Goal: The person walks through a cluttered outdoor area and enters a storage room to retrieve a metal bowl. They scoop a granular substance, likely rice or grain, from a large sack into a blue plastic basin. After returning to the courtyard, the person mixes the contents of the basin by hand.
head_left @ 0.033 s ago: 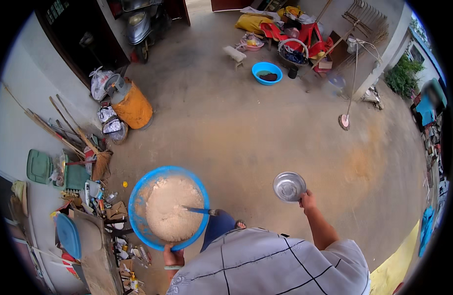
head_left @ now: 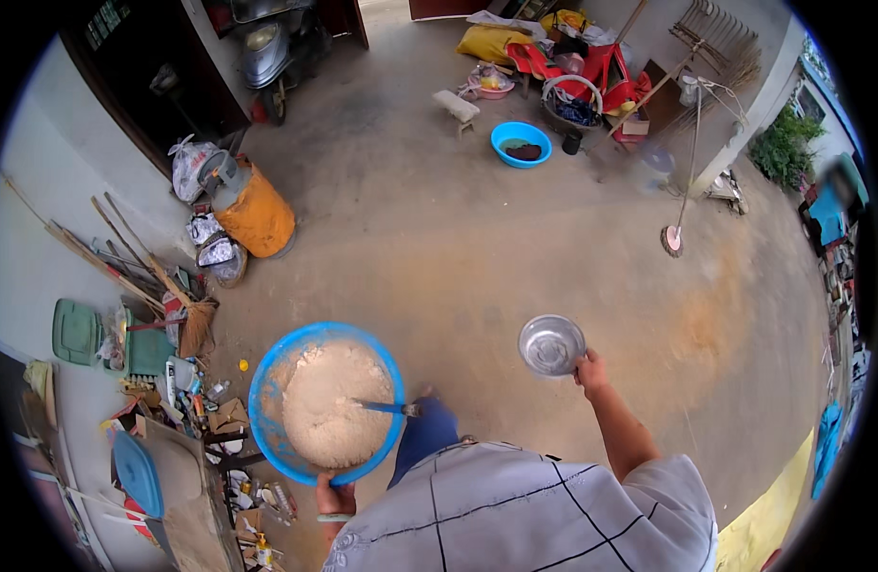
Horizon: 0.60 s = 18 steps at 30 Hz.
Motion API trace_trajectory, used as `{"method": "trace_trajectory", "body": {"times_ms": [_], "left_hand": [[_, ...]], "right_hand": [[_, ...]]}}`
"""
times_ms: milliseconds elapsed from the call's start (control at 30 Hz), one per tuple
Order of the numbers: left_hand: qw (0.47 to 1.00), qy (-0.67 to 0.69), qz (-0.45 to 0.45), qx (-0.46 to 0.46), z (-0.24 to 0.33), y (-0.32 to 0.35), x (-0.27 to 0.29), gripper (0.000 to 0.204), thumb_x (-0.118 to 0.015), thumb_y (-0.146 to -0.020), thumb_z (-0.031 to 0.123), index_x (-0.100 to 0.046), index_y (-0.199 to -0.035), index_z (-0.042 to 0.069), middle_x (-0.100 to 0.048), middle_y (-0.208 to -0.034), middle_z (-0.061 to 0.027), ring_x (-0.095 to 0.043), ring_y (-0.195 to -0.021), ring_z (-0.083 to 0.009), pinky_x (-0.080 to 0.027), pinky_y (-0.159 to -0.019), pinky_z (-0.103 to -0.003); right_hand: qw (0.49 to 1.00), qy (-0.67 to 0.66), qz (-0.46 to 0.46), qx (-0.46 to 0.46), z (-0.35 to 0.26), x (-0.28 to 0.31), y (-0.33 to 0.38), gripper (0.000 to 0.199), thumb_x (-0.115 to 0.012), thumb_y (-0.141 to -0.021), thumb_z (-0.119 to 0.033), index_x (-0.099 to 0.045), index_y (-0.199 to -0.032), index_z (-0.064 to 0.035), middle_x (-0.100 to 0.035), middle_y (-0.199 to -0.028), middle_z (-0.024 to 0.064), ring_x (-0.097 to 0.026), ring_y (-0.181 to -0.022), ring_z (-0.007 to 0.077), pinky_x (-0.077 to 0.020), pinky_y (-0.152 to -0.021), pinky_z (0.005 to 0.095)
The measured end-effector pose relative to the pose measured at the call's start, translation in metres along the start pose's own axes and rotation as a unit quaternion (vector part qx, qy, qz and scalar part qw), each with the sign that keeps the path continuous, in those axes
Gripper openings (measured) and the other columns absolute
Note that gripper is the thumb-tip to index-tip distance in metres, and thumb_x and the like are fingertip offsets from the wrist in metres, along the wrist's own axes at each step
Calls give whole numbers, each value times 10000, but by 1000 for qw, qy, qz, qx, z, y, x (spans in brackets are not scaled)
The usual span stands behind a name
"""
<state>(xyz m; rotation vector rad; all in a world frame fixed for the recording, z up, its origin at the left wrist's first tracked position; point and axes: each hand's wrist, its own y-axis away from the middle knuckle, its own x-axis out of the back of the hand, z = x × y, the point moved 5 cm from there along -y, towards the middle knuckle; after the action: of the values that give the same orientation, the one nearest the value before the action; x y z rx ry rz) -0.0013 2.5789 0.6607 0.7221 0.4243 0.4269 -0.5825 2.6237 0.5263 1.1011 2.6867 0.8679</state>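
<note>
At the near left, my left hand (head_left: 336, 498) is closed on the near rim of a large blue basin (head_left: 255, 419), carried against my left side. The basin holds a heap of pale beige meal or flour (head_left: 334, 400). Out of the heap sticks a tool with a blue handle (head_left: 386, 408); its other end is buried. My right hand (head_left: 591, 370) is held out to the right and grips a shiny metal bowl (head_left: 551, 345) by its right edge. The inside of the bowl faces up and I see no contents in it.
An orange gas cylinder (head_left: 258, 214), brooms (head_left: 199, 324) and a cluttered table (head_left: 186, 524) line the left wall. Ahead are a small stool (head_left: 456, 105), a blue basin (head_left: 521, 157) on the concrete floor and a mop (head_left: 672, 240). A scooter (head_left: 267, 57) stands far left.
My right hand and the metal bowl have moved slightly forward and left. The blue basin stays in my left hand. My visible foot has shifted beside the basin.
</note>
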Motion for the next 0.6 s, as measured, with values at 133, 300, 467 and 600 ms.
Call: {"method": "trace_trajectory", "body": {"times_ms": [133, 300, 467, 600], "left_hand": [[999, -21, 28, 28, 37, -73, -78, 325, -563, -712, 177, -559, -1028, 99, -620, -972, -34, -598, -877, -204, -499, -762, -362], [998, -5, -57, 21, 94, -164, -229, 442, -554, -709, 169, -523, -1139, 71, -581, -1088, -79, -564, -989, -242, -463, -837, -398], [998, -28, -51, 30, 148, -249, -373, 426, -548, -699, 118, -518, -1116, 35, -587, -1058, -76, -575, -949, -234, -482, -788, -370], [995, -35, -90, 24, 192, -314, -501, 408, -559, -694, 106, -527, -1096, 41, -601, -1028, -64, -589, -907, -220, -491, -755, -341]], "right_hand": [[1000, -12, -22, -18, -93, -61, -95, 127, -482, -763, -21, -533, -879, -16, -470, -549, 45, -418, -394, 117, -310, -333, 262], [990, -17, 83, -109, -108, -57, -156, 74, -488, -765, -57, -501, -836, -39, -461, -532, 46, -414, -381, 124, -302, -320, 262], [963, 6, 165, -212, -109, -24, -164, 136, -434, -803, -71, -476, -926, -32, -472, -531, 63, -431, -382, 134, -309, -314, 270], [935, 69, 198, -288, -122, -17, -168, 125, -452, -787, -102, -470, -889, -32, -471, -525, 64, -420, -372, 134, -300, -310, 276]]}}
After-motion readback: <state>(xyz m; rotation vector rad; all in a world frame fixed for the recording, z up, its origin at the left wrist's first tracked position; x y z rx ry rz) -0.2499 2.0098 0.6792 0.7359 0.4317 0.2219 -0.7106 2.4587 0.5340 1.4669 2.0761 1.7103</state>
